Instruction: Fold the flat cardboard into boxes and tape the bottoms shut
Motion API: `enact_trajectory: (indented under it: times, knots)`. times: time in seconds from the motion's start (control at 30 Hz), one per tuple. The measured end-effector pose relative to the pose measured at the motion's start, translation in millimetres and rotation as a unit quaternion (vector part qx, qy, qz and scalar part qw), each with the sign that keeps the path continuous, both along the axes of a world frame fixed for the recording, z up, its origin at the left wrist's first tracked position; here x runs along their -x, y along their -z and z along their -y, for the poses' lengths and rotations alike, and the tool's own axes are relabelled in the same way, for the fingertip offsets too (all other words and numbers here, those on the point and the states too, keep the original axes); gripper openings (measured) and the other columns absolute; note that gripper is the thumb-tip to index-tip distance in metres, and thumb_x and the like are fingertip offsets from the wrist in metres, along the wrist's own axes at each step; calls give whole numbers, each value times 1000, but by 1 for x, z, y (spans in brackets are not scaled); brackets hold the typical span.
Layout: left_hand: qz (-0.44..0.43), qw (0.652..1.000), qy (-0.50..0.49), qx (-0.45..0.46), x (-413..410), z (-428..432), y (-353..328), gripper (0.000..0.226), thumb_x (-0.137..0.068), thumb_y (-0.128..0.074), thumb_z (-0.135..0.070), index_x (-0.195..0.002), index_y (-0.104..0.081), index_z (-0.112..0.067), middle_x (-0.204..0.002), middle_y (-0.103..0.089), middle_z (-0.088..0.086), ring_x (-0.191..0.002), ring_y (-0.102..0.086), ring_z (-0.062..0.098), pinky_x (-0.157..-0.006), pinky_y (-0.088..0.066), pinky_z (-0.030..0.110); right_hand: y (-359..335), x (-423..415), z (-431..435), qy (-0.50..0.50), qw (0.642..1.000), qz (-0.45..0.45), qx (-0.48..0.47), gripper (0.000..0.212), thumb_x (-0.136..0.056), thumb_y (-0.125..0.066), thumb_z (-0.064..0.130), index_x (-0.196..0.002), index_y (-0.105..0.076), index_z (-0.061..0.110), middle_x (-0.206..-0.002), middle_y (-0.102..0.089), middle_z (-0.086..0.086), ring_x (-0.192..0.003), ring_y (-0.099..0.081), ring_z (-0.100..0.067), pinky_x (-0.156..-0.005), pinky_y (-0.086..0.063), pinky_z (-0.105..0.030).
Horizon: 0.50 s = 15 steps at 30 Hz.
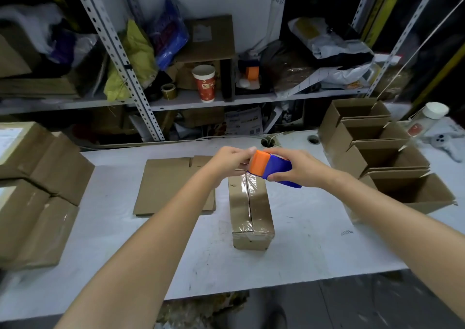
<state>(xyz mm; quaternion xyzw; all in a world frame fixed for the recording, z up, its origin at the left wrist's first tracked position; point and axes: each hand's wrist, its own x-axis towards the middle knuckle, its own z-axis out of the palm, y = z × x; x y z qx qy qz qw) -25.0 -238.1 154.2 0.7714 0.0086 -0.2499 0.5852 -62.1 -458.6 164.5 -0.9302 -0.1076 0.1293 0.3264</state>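
Four folded boxes (392, 162) stood in a row at the right of the white table (314, 240), tops open and showing only bare cardboard inside. The taped box (251, 210) lay mid-table just right of the flat cardboard (171, 185), closed flaps up, its long axis pointing straight away from the person, with clear tape (247, 187) along the seam. Over its far end the right hand (295, 166) gripped the blue body of the tape dispenser (274, 169), and the left hand (230, 161) pinched its orange end.
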Motion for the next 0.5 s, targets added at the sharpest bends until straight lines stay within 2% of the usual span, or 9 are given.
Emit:
enact_trajectory:
  times: [0.1, 0.17, 0.23, 0.37, 0.5]
  knots:
    - [-27, 995, -63, 70, 4, -9, 3, 28, -96, -65, -28, -109, -73, -5, -104, -75, 15, -96, -73, 23, -88, -60, 36, -4, -1, -3, -4, 1000, 4, -20, 64, -83, -81, 39, -137, -48, 52, -102, -56, 33, -94, -57, 2, -69, -40, -13]
    - [3, 997, -68, 45, 6, -12, 9, 19, -98, -64, -22, -104, -73, -6, -98, -75, 14, -89, -73, 22, -77, -61, 28, -5, -4, -9, -28, 1000, 10, -7, 63, -83, -80, 41, -138, -50, 47, -104, -60, 26, -94, -57, 1, -71, -43, -16]
    - [22, 995, -95, 11, 7, -19, 16, 16, -98, -64, -19, -103, -72, -5, -90, -73, 11, -78, -71, 17, -67, -59, 21, -8, -8, -12, -64, 998, 10, 27, 62, -84, -77, 45, -140, -50, 43, -112, -62, 15, -97, -59, -6, -77, -50, -23]
    - [-2, 976, -218, 9, 0, -57, 28, 15, -98, -62, -14, -105, -72, -4, -94, -71, 10, -84, -67, 19, -80, -60, 28, -11, -21, 25, -40, 989, -26, 142, 69, -84, -74, 54, -144, -46, 38, -120, -61, 6, -100, -59, -15, -86, -54, -37]
    - [-8, 969, -246, -2, 0, -65, 41, 17, -97, -64, -11, -111, -72, -4, -97, -71, 7, -84, -67, 16, -75, -57, 22, -9, -27, 46, -23, 979, -63, 191, 71, -83, -75, 54, -145, -44, 35, -123, -60, 5, -102, -59, -16, -88, -56, -39]
